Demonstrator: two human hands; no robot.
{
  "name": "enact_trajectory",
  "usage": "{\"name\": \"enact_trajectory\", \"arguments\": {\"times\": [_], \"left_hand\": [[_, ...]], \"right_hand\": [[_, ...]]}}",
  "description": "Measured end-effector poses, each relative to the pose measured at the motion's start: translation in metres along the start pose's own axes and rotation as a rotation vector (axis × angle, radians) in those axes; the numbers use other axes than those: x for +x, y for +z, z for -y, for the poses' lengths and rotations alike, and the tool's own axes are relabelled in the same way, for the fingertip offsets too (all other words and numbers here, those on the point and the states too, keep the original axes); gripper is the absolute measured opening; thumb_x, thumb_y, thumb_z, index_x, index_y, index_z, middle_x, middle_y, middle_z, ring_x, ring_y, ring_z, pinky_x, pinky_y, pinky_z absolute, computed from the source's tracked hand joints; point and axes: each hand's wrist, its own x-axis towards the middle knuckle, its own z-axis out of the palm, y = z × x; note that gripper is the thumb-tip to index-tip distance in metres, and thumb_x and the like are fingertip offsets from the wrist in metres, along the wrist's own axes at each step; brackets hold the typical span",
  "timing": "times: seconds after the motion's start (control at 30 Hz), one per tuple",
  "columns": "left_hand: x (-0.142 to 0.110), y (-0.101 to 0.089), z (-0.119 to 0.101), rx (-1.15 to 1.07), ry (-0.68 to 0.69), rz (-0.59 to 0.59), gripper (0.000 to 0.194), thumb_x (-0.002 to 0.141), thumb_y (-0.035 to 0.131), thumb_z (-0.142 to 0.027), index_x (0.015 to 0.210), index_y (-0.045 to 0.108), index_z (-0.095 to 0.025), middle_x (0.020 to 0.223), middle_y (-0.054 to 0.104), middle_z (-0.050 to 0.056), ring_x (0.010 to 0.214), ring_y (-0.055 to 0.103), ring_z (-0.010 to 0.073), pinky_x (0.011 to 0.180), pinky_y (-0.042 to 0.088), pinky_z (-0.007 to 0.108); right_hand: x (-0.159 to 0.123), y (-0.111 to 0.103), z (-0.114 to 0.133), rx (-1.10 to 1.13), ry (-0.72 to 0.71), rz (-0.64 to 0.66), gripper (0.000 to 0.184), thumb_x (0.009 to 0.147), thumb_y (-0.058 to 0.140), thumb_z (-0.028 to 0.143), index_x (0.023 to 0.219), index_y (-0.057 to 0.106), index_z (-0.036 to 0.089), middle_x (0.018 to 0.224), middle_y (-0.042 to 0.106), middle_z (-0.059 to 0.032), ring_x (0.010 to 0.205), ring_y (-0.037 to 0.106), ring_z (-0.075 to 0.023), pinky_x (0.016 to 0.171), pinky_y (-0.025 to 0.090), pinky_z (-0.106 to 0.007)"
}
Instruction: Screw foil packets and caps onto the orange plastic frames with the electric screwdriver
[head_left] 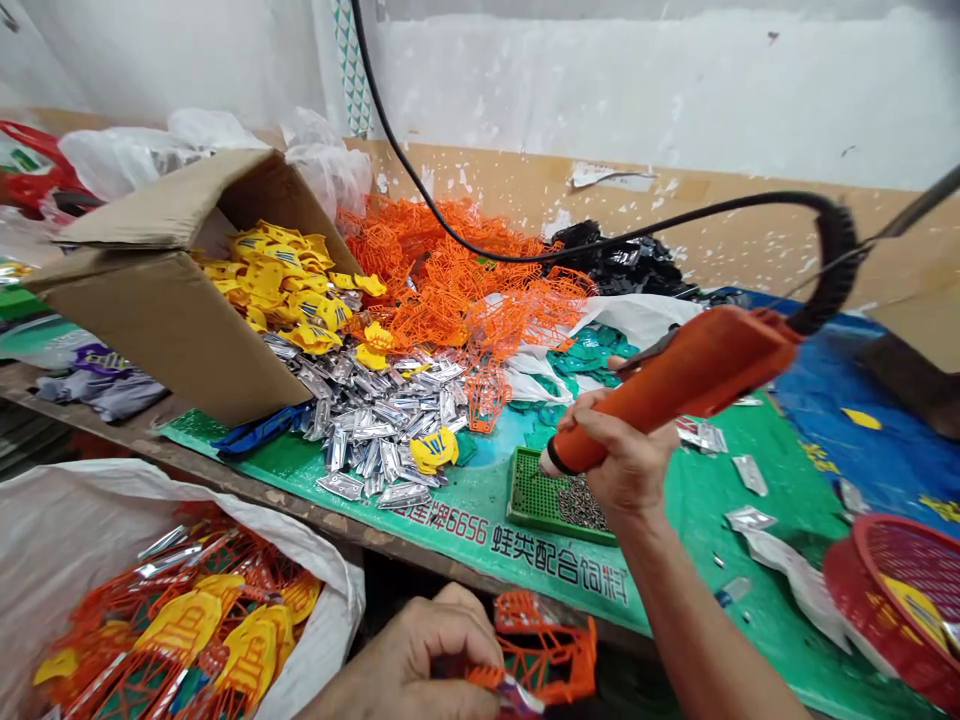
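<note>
My right hand (626, 455) is wrapped round an orange electric screwdriver (675, 385), whose tip points down and left over a green tray (525, 492) of small screws (581, 503). A black cable runs from the tool's back end. Low at the front edge of the table, my left hand (424, 655) grips an orange plastic lattice frame (559, 660); a shiny silver piece shows by its fingers. Silver metal pieces (375, 430) lie heaped on the table, with a yellow plastic piece (435, 450) at their near side.
A tipped cardboard box (157, 310) spills yellow pieces (285, 280). Behind are piled orange frames (450, 270) and green discs (589, 355). A white sack (337, 570) at lower left holds frames with yellow parts. At right stands a red basket (855, 590). The black cable (480, 255) loops across.
</note>
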Motion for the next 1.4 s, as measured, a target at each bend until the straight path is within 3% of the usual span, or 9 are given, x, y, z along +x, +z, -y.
{"name": "enact_trajectory", "arguments": {"times": [0.1, 0.3, 0.43, 0.67, 0.77, 0.93, 1.03, 1.17, 1.4], "left_hand": [[-0.001, -0.002, -0.001, -0.075, 0.149, 0.047, 0.006, 0.071, 0.075, -0.027, 0.074, 0.078, -0.023, 0.088, 0.068, 0.003, 0.098, 0.059, 0.0223, 0.090, 0.040, 0.032], [0.005, -0.003, 0.008, -0.217, -0.079, 0.025, 0.023, 0.076, 0.070, -0.035, 0.092, 0.078, -0.021, 0.085, 0.073, 0.003, 0.077, 0.061, 0.0163, 0.076, 0.043, 0.028], [0.008, 0.000, 0.017, -0.344, -0.112, -0.079, 0.012, 0.067, 0.072, -0.025, 0.076, 0.076, -0.018, 0.072, 0.070, 0.001, 0.068, 0.060, 0.0143, 0.070, 0.043, 0.026], [0.007, -0.008, 0.008, 0.016, -0.090, -0.013, 0.009, 0.068, 0.062, -0.018, 0.063, 0.069, -0.016, 0.072, 0.057, -0.003, 0.070, 0.049, 0.0117, 0.067, 0.036, 0.023], [0.005, -0.008, 0.009, 0.028, -0.151, 0.053, 0.008, 0.069, 0.061, -0.022, 0.070, 0.067, -0.017, 0.077, 0.060, -0.002, 0.073, 0.050, 0.0129, 0.068, 0.035, 0.024], [0.004, -0.009, 0.016, 0.020, -0.256, 0.054, 0.016, 0.072, 0.060, -0.032, 0.075, 0.062, -0.016, 0.062, 0.050, -0.005, 0.059, 0.039, 0.0097, 0.056, 0.028, 0.022], [0.006, -0.010, 0.020, -0.051, -0.263, 0.045, 0.019, 0.070, 0.063, -0.030, 0.080, 0.068, -0.015, 0.069, 0.061, -0.002, 0.064, 0.047, 0.0108, 0.062, 0.033, 0.023], [0.008, -0.010, 0.020, -0.150, -0.347, 0.147, 0.033, 0.061, 0.071, -0.021, 0.094, 0.076, -0.020, 0.088, 0.073, 0.001, 0.074, 0.060, 0.0155, 0.071, 0.042, 0.026], [0.003, -0.005, -0.002, -0.017, -0.162, 0.143, 0.017, 0.069, 0.071, -0.022, 0.082, 0.081, -0.026, 0.103, 0.075, 0.003, 0.101, 0.064, 0.0244, 0.087, 0.045, 0.032]], "right_hand": [[0.004, -0.001, -0.015, -0.039, -0.012, -0.002, 0.014, 0.058, 0.071, 0.016, 0.067, 0.060, 0.016, 0.059, 0.059, 0.0036, 0.049, 0.053, -0.0122, 0.053, 0.046, -0.031], [0.005, -0.004, -0.028, -0.085, -0.015, -0.008, 0.011, 0.059, 0.071, 0.017, 0.059, 0.060, 0.015, 0.060, 0.059, 0.0022, 0.053, 0.054, -0.0125, 0.055, 0.046, -0.032], [0.006, -0.004, -0.031, -0.086, -0.008, -0.012, 0.011, 0.059, 0.072, 0.017, 0.063, 0.061, 0.015, 0.061, 0.060, 0.0021, 0.051, 0.054, -0.0123, 0.053, 0.046, -0.031], [0.003, -0.005, -0.030, -0.091, -0.011, -0.001, 0.012, 0.058, 0.073, 0.018, 0.064, 0.063, 0.015, 0.061, 0.060, 0.0021, 0.052, 0.055, -0.0125, 0.054, 0.046, -0.031], [0.002, -0.005, -0.031, -0.105, -0.015, 0.003, 0.012, 0.059, 0.073, 0.020, 0.064, 0.064, 0.015, 0.062, 0.060, 0.0018, 0.054, 0.055, -0.0128, 0.055, 0.047, -0.032], [0.003, -0.006, -0.033, -0.156, -0.029, 0.009, 0.013, 0.061, 0.072, 0.022, 0.069, 0.064, 0.016, 0.064, 0.061, 0.0022, 0.054, 0.055, -0.0128, 0.054, 0.047, -0.031], [0.004, -0.007, -0.033, -0.174, -0.029, 0.017, 0.011, 0.062, 0.072, 0.022, 0.067, 0.065, 0.015, 0.064, 0.061, 0.0014, 0.055, 0.055, -0.0131, 0.056, 0.048, -0.032], [0.003, -0.007, -0.032, -0.187, -0.030, 0.017, 0.010, 0.062, 0.073, 0.021, 0.065, 0.065, 0.015, 0.065, 0.061, 0.0011, 0.056, 0.055, -0.0132, 0.057, 0.048, -0.033], [0.001, -0.006, -0.034, -0.195, -0.041, -0.008, 0.013, 0.062, 0.072, 0.022, 0.067, 0.062, 0.016, 0.064, 0.061, 0.0014, 0.055, 0.055, -0.0129, 0.056, 0.048, -0.032]]}}
